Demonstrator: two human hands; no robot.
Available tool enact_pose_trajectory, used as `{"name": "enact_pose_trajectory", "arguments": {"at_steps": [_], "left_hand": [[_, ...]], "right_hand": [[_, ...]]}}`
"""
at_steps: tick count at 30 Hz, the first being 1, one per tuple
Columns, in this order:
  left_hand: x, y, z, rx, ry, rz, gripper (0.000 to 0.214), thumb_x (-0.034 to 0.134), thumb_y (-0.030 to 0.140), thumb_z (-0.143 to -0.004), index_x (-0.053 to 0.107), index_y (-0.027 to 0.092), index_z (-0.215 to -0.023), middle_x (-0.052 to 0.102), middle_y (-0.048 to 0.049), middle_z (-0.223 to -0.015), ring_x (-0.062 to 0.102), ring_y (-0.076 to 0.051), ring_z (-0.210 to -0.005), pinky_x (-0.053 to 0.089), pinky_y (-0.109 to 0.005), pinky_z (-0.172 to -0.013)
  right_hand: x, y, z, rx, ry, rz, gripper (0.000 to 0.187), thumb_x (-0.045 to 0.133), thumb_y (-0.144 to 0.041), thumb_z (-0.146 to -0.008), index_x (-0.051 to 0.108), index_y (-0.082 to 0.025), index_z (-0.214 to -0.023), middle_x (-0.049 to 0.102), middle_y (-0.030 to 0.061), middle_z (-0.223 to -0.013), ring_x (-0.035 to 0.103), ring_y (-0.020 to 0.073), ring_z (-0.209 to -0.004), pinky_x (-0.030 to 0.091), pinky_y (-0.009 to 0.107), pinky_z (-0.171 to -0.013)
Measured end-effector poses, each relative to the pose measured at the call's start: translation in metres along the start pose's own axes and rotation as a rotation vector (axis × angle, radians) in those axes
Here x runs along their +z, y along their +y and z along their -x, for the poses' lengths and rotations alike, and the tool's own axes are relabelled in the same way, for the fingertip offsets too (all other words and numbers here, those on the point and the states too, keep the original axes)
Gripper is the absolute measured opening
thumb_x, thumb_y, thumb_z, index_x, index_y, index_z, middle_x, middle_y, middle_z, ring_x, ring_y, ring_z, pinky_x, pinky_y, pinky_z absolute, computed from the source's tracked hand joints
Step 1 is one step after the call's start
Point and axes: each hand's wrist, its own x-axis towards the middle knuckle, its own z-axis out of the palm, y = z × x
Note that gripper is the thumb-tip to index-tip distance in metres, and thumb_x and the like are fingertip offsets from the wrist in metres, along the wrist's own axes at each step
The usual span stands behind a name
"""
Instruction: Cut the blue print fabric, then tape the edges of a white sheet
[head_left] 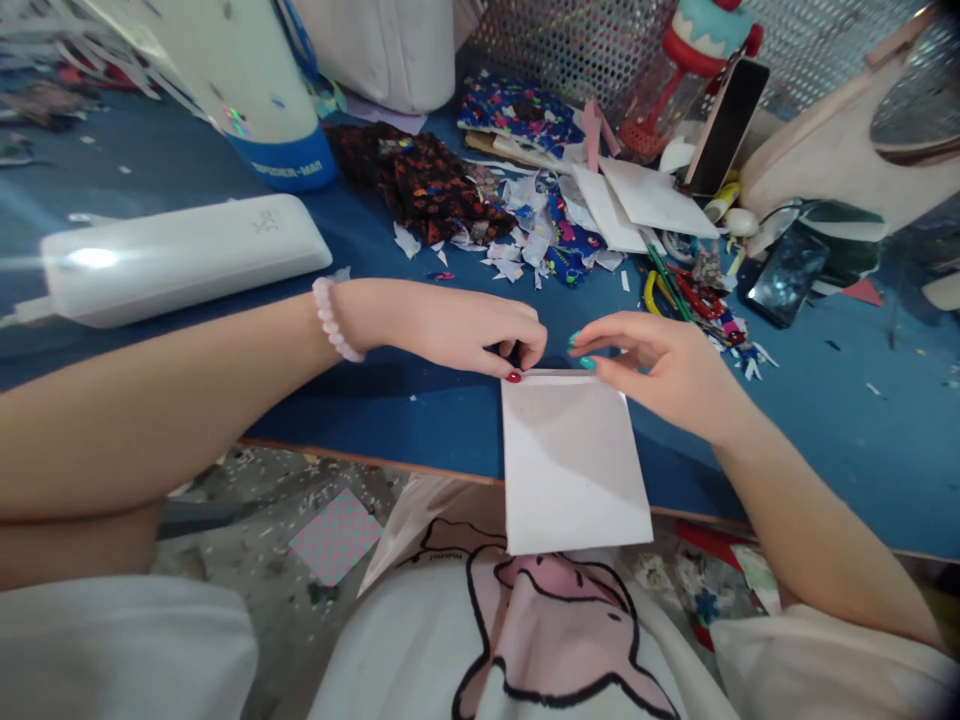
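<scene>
From my head view, a white square card (574, 460) lies across the near edge of the blue tabletop (435, 420), overhanging toward my lap, with a narrow strip along its far edge. My left hand (480, 335) has curled fingers and its thumb at the card's far left corner; I cannot tell whether it pinches there. My right hand (652, 365) is loosely open near the far right corner. Beyond, paper scraps (531, 235) lie beside a dark patterned cloth (424, 185)
</scene>
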Motion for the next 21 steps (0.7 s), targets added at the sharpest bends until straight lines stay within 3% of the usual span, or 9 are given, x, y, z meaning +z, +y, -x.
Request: {"name": "enact_pose_trajectory", "arguments": {"at_steps": [3, 9, 15, 21], "left_hand": [[0.001, -0.003, 0.000, 0.010, -0.006, 0.013, 0.019, 0.046, 0.032, -0.092, 0.058, 0.018, -0.095, 0.057, -0.0053, -0.100, 0.053, -0.015, -0.085, 0.040, -0.022, -0.078], [0.002, -0.006, 0.001, 0.038, 0.001, 0.021, 0.017, 0.047, 0.032, -0.093, 0.059, 0.019, -0.094, 0.056, -0.0037, -0.097, 0.053, -0.014, -0.084, 0.039, -0.021, -0.077], [0.002, -0.006, 0.001, 0.044, -0.008, 0.027, 0.017, 0.047, 0.030, -0.093, 0.060, 0.019, -0.092, 0.056, -0.0031, -0.098, 0.052, -0.014, -0.084, 0.039, -0.021, -0.078], [0.004, -0.008, 0.001, 0.050, -0.010, 0.030, 0.016, 0.048, 0.029, -0.092, 0.061, 0.019, -0.093, 0.056, -0.0039, -0.100, 0.053, -0.015, -0.087, 0.039, -0.021, -0.080]], "right_hand": [[-0.012, 0.006, -0.002, -0.010, -0.017, 0.067, 0.019, 0.056, -0.026, -0.083, 0.069, -0.025, -0.097, 0.071, 0.0033, -0.102, 0.067, 0.0195, -0.092, 0.055, 0.032, -0.078], [-0.029, 0.022, -0.006, -0.123, -0.259, 0.370, 0.018, 0.055, -0.036, -0.085, 0.066, -0.021, -0.086, 0.067, 0.0074, -0.097, 0.061, 0.0236, -0.093, 0.047, 0.037, -0.080], [-0.032, 0.025, -0.007, -0.133, -0.335, 0.427, 0.020, 0.044, -0.031, -0.090, 0.058, -0.021, -0.079, 0.063, 0.0069, -0.084, 0.056, 0.0225, -0.086, 0.041, 0.036, -0.078], [-0.036, 0.014, 0.004, -0.063, -0.324, 0.508, 0.022, 0.039, -0.032, -0.093, 0.052, -0.022, -0.077, 0.057, 0.0033, -0.077, 0.050, 0.0193, -0.075, 0.036, 0.034, -0.074]]}}
